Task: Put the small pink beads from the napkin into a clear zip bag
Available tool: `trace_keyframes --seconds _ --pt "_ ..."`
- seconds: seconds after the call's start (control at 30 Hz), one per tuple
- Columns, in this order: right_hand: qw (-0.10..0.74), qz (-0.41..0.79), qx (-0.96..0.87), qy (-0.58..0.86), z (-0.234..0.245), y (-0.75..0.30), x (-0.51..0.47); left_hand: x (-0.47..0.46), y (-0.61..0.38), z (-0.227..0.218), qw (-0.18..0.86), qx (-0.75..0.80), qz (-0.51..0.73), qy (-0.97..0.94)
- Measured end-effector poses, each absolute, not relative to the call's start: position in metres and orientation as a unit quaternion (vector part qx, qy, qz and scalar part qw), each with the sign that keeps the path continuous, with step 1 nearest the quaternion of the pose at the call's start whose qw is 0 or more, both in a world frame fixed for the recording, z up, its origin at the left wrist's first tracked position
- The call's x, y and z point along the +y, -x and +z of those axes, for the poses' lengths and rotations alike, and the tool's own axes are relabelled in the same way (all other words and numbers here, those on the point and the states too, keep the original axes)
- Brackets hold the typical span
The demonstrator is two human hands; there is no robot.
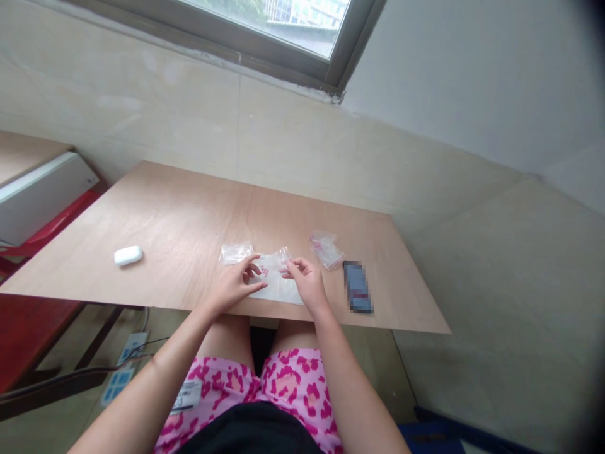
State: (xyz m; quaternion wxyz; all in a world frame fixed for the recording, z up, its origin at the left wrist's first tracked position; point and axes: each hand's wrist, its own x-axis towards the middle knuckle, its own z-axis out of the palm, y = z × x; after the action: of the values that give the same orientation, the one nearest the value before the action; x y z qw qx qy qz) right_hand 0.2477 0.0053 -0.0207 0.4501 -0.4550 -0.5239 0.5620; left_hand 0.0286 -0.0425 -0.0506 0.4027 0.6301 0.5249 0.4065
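Note:
A clear plastic zip bag (pixel 276 280) with pink print lies flat near the front edge of the wooden table (pixel 189 214). My left hand (pixel 236 282) rests on the bag's left side with its fingers spread and flat. My right hand (pixel 305 279) pinches the bag's upper right edge between thumb and fingers. A second small clear bag (pixel 235 252) lies just left of the first, apart from both hands. A small heap of clear bags with pink strips (pixel 326 248) sits to the right of my right hand.
A white oval case (pixel 128 255) lies at the table's left. A dark phone (pixel 358 287) lies at the right, near the front edge. A power strip (pixel 123 366) and cables are on the floor below. A white box (pixel 42 192) stands at far left.

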Motion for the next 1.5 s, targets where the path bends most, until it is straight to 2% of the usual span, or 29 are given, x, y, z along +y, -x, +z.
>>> trace_keyframes --seconds 0.23,0.43,1.0,1.3,1.4,1.5 --pt "0.486 0.594 -0.456 0.451 -0.011 -0.260 0.011 -0.042 -0.051 -0.054 0.607 0.468 0.464 -0.444" --pt "0.474 0.599 -0.471 0.442 -0.015 -0.264 0.009 -0.047 -0.063 -0.058 0.666 0.451 0.484 -0.343" --pt "0.452 0.521 -0.558 0.462 -0.011 -0.276 0.000 -0.050 -0.068 -0.053 0.633 0.469 0.463 -0.406" --pt "0.441 0.468 -0.617 0.453 0.005 -0.307 -0.031 -0.066 -0.074 -0.028 0.684 0.469 0.319 -0.458" --pt "0.423 0.480 -0.630 0.441 0.013 -0.317 -0.048 -0.072 -0.075 -0.024 0.635 0.517 0.315 -0.480" --pt "0.379 0.519 -0.638 0.424 0.018 -0.320 -0.064 -0.075 -0.076 -0.019 0.540 0.530 0.369 -0.539"
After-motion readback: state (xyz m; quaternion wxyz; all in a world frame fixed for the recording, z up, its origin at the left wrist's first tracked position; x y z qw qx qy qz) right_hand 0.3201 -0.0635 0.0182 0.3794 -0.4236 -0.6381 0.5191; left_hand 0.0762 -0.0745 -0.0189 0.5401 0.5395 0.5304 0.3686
